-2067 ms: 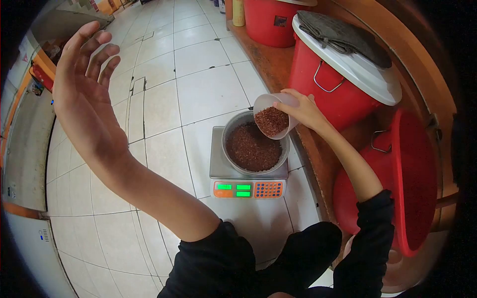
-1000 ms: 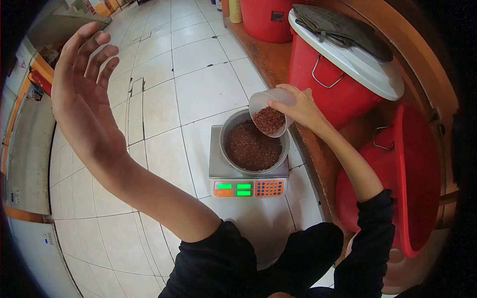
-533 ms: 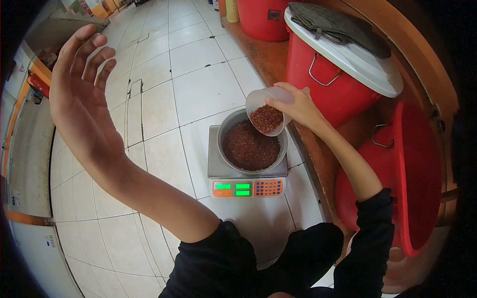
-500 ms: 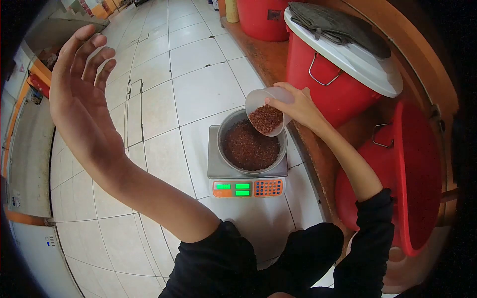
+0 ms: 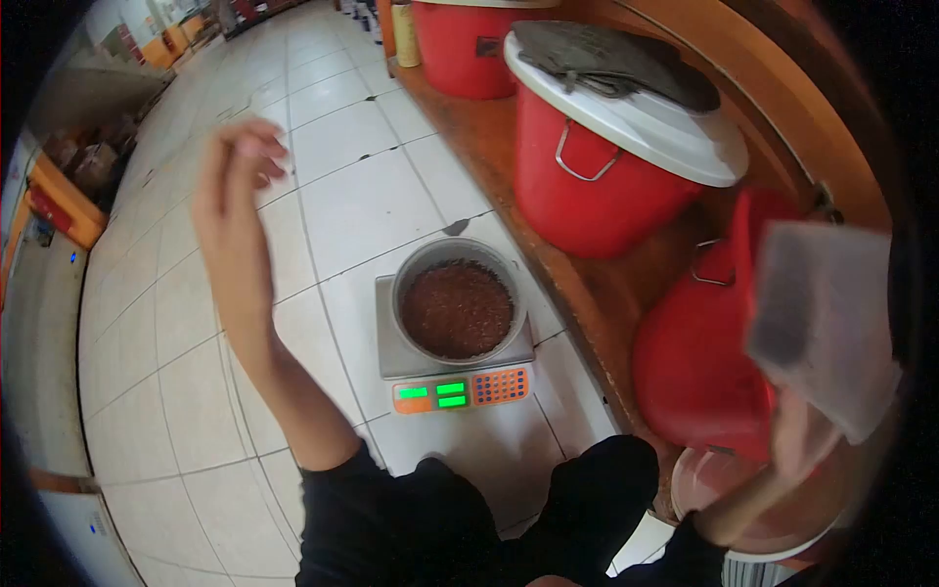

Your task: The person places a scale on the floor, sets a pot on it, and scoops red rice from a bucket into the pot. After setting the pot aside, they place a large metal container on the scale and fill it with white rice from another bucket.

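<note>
A metal bowl (image 5: 456,256) filled with reddish-brown grains sits on a digital scale (image 5: 452,389) with green lit displays, on the tiled floor. My left hand (image 5: 235,186) is raised above the floor to the left of the scale, blurred, fingers curled and apart, holding nothing. My right hand (image 5: 797,440) is close to the camera at the far right, gripping a translucent plastic cup (image 5: 817,323) lifted near the tilted red lid. The cup is blurred and its contents cannot be made out.
A red bucket (image 5: 587,191) with a white lid and a grey cloth on top stands on a wooden ledge at the right. A second red bucket (image 5: 460,44) stands behind it. A red lid (image 5: 704,352) leans upright over an open container at lower right.
My right hand has pulled the cup away from above the bowl and up to the far right, near the camera. My left hand has dropped and curled. The view has shifted.
</note>
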Demonstrator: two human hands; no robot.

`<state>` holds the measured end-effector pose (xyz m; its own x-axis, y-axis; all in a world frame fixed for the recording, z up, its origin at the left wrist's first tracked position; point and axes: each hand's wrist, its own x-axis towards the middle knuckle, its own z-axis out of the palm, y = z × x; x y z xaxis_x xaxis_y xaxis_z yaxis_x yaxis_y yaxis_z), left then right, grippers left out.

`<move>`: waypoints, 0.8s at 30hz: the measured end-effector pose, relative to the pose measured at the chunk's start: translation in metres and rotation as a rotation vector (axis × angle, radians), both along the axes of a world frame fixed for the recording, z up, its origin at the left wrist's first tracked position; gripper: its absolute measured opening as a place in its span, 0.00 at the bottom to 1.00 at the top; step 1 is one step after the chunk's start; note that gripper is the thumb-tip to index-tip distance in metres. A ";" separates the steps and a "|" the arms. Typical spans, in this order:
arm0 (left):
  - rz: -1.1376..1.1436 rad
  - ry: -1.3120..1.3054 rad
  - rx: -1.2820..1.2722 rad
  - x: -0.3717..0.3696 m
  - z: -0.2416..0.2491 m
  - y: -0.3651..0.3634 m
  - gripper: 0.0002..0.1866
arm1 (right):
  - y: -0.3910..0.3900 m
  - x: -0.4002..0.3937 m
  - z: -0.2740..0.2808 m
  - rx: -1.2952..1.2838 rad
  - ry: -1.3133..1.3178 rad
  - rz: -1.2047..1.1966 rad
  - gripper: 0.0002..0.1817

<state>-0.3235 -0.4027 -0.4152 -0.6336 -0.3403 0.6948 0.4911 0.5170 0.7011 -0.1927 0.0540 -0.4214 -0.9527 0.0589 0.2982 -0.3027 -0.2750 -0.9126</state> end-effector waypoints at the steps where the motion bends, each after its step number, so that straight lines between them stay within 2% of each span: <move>1: -0.069 -0.058 -0.040 -0.003 -0.018 0.003 0.11 | 0.010 0.011 0.020 -0.286 -0.114 0.075 0.31; 3: -0.086 -0.301 -0.158 0.000 -0.059 0.011 0.09 | 0.012 0.018 0.049 0.090 -0.102 -0.215 0.30; 4: -0.122 -0.387 -0.170 0.001 -0.082 0.009 0.09 | 0.034 0.019 0.044 0.560 -0.047 -0.577 0.30; 6: -0.227 -0.537 -0.132 0.000 -0.124 -0.003 0.08 | 0.066 0.016 0.055 1.579 -0.021 -0.968 0.31; 8: -0.285 -0.609 -0.079 -0.003 -0.151 -0.012 0.07 | 0.082 0.002 0.066 1.487 -0.386 -0.916 0.33; 9: -0.281 -0.620 -0.076 -0.003 -0.159 -0.017 0.07 | 0.086 -0.005 0.061 0.834 -0.609 -0.828 0.34; 11: -0.290 -0.638 -0.067 -0.004 -0.168 -0.017 0.06 | 0.167 -0.029 0.027 1.217 -0.666 -0.440 0.33; 12: -0.306 -0.642 -0.060 -0.002 -0.170 -0.016 0.06 | 0.200 -0.037 0.001 1.373 -0.652 -0.360 0.33; 14: -0.314 -0.606 -0.045 -0.002 -0.185 -0.021 0.05 | 0.217 -0.054 -0.034 1.586 -0.858 -0.095 0.35; 16: -0.314 -0.636 -0.011 -0.002 -0.192 -0.027 0.06 | 0.213 -0.062 -0.051 1.601 -1.210 0.162 0.42; 18: -0.252 -0.637 -0.019 -0.009 -0.213 -0.038 0.07 | 0.183 -0.059 -0.042 1.702 -1.273 0.214 0.47; 19: -0.212 -0.702 0.026 -0.014 -0.225 -0.046 0.07 | 0.163 -0.057 -0.027 1.752 -1.238 0.082 0.47; 20: -0.182 -0.658 -0.003 -0.019 -0.240 -0.055 0.08 | 0.131 -0.055 -0.007 1.793 -1.200 -0.053 0.47; 21: -0.150 -0.606 -0.004 -0.023 -0.251 -0.060 0.08 | 0.101 -0.049 0.011 1.731 -1.196 -0.285 0.47; 22: -0.109 -0.582 0.017 -0.025 -0.257 -0.063 0.09 | 0.112 -0.036 0.010 1.746 -0.913 -0.452 0.42; 24: -0.077 -0.635 -0.021 -0.026 -0.249 -0.062 0.11 | 0.011 -0.009 0.039 1.410 -0.447 -0.757 0.35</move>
